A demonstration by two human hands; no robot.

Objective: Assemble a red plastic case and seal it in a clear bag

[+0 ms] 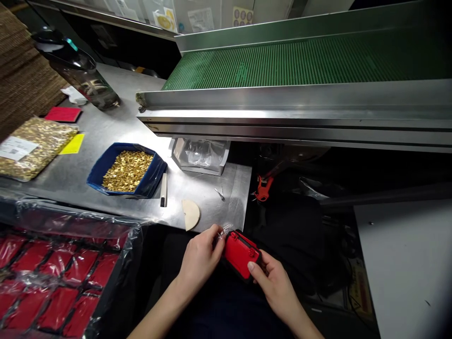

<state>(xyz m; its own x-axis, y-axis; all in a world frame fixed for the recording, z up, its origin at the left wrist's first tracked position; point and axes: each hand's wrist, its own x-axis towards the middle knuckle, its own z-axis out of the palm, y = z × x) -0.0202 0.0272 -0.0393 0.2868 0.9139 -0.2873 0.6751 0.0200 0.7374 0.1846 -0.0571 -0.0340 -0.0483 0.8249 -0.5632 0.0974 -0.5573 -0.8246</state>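
A small red case with black edges is tilted over my lap. My right hand grips its lower right end, the thumb lying on the red face. At the upper left corner, my left hand pinches a bit of clear plastic film. Whether the film is still joined to the case, I cannot tell. On the metal table just beyond my left hand lies a cream half-round piece. Small tweezers lie farther off, close to the table's right edge.
A blue tray holds small gold-coloured parts, with a bag of similar parts to its left. At lower left, a plastic-lined crate contains wrapped red pieces. A green conveyor crosses above. Orange-handled cutters hang beyond the table edge.
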